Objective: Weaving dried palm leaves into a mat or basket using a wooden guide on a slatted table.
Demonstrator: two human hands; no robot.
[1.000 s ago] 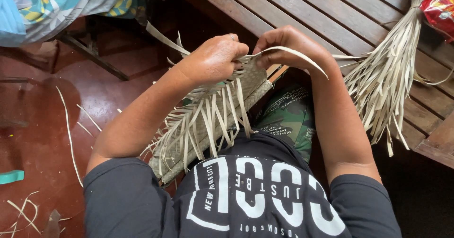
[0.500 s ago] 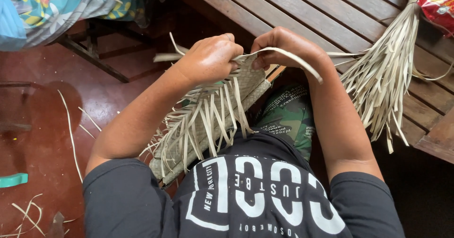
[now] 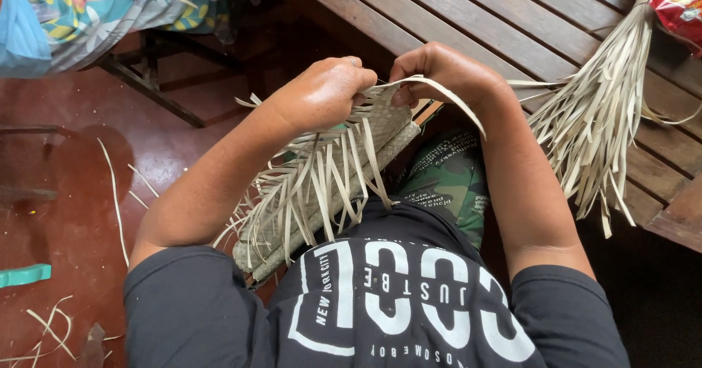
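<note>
Both hands, left hand and right hand, pinch a strip at the woven mat edge; hard tugging could probably snap it.

A crinkled red packet with yellow patches lies at the top right corner, on the wooden slats.

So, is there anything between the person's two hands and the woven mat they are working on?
Nothing visible. The left hand grips the top edge of the woven palm-leaf mat, and the right hand pinches one loose strip at that edge. The bundle of spare strips lies apart on the wooden table.
</note>
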